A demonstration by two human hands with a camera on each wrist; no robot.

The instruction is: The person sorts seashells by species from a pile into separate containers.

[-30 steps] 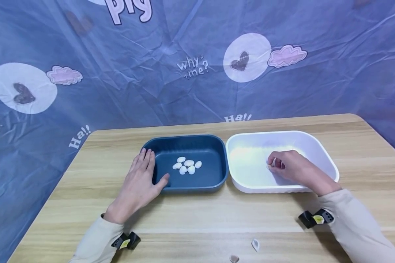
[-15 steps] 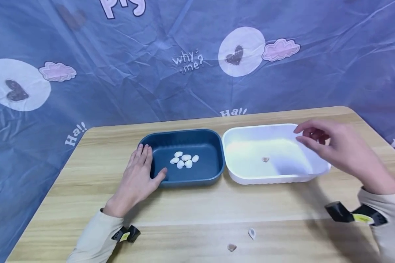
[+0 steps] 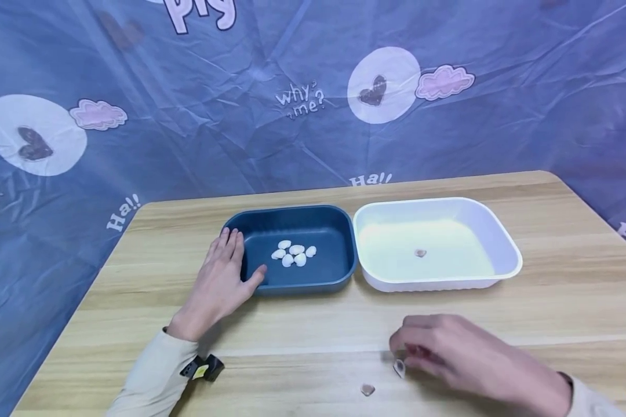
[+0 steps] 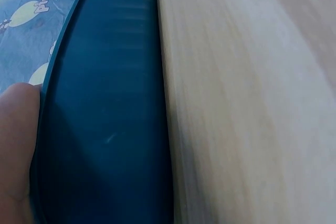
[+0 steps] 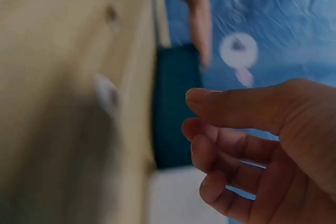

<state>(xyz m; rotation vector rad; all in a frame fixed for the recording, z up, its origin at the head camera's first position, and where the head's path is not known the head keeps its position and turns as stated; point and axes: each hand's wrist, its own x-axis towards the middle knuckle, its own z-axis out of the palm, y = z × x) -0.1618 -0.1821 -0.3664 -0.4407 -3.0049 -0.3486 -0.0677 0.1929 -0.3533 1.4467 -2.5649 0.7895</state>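
Note:
My left hand [image 3: 220, 286] rests with straight fingers on the left end of the dark blue tray [image 3: 339, 282], its thumb over the near rim. Several white seashells [image 3: 297, 249] lie grouped on that tray's floor. Just above the tabletop, my right hand [image 3: 459, 353] has loosely bent fingers, and the right wrist view shows nothing between thumb and fingers. Right by its fingertips in the head view lies a small pale, grey-centred seashell [image 3: 399, 368]. A brownish seashell [image 3: 367, 390] is on the wood to the left of it.
A white tray [image 3: 438, 285] stands against the blue tray's right side, with one small brownish seashell [image 3: 420, 253] inside. Both are on a wooden table [image 3: 292, 336]. Behind the table hangs a blue printed cloth [image 3: 229, 133].
My right hand let go of the brownish seashell in the white tray, lifted away to the right, then came down toward the table's near side by the pale seashell. The left hand stayed put.

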